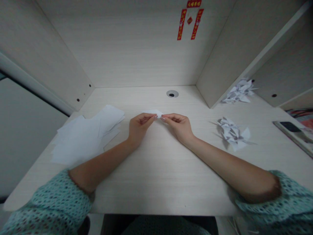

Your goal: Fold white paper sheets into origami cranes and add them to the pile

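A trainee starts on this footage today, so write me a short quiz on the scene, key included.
1. True or false: the left hand and the right hand both pinch white paper at the fingertips.

2. Multiple choice: where does the large spread of flat sheets lie?
A) On the person's lap
B) On the desk, to the left of the left hand
C) On the floor

3. Fill in: the decorations stuck on the back panel are mainly ____ in colour.

Key: 1. True. 2. B. 3. Red.
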{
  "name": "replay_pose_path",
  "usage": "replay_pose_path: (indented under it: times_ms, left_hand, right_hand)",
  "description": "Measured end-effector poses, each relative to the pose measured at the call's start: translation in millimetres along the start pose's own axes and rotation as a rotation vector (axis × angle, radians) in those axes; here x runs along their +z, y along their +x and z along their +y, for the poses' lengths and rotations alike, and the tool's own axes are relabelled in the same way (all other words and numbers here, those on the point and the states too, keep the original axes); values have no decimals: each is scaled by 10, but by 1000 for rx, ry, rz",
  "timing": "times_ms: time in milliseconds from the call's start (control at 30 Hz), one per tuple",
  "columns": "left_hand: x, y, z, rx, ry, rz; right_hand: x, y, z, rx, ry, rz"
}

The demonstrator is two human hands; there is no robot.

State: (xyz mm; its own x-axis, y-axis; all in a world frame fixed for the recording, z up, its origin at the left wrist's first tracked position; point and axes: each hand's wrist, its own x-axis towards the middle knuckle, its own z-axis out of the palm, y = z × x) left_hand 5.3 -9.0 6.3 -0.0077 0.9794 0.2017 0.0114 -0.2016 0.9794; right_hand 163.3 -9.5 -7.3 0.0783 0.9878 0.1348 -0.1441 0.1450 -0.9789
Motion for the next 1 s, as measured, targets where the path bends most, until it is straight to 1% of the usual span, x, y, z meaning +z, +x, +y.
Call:
replay_pose_path:
  times_ms: [200,367,800,1000]
  left_hand:
    - [-4,-18,18,27,31,17]
    - [-10,-25,30,-19,33,30]
    - [13,-27,48,-28,41,56]
    - [27,-32,53,-15,12,71]
  right_hand:
    - [6,-8,-10,35,66,18]
    - [14,-25,-14,-2,28,39]
    - [28,-19,4,85,129,22]
    - [42,-31,-15,75,152,25]
